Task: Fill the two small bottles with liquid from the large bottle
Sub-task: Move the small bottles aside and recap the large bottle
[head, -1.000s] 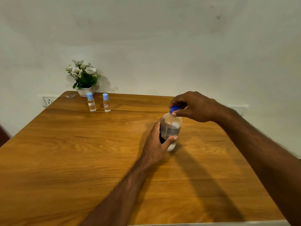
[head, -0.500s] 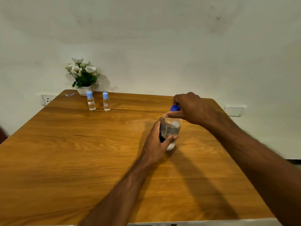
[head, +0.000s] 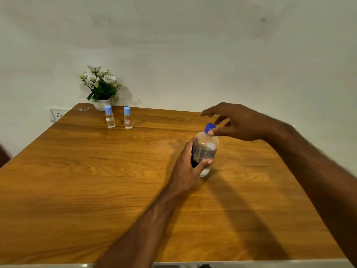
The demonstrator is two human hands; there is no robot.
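Note:
A large clear bottle [head: 206, 149] with a blue cap [head: 209, 127] stands on the wooden table [head: 96, 180], right of centre. My left hand [head: 188, 169] is wrapped around its lower body. My right hand [head: 237, 122] hovers at the cap with fingers spread; the thumb tip touches the cap's side, the other fingers are off it. Two small clear bottles with light blue caps, one [head: 110, 117] left of the other [head: 127, 118], stand capped at the far left of the table, well away from both hands.
A white pot of artificial flowers [head: 100, 88] sits at the table's far left corner against the wall, just behind the small bottles. A small scrap [head: 84, 109] lies beside it. A wall socket [head: 57, 114] is left of the table.
My right hand has released its closed grip on the large bottle's cap and spread its fingers, staying just beside it. The left hand still holds the bottle in place.

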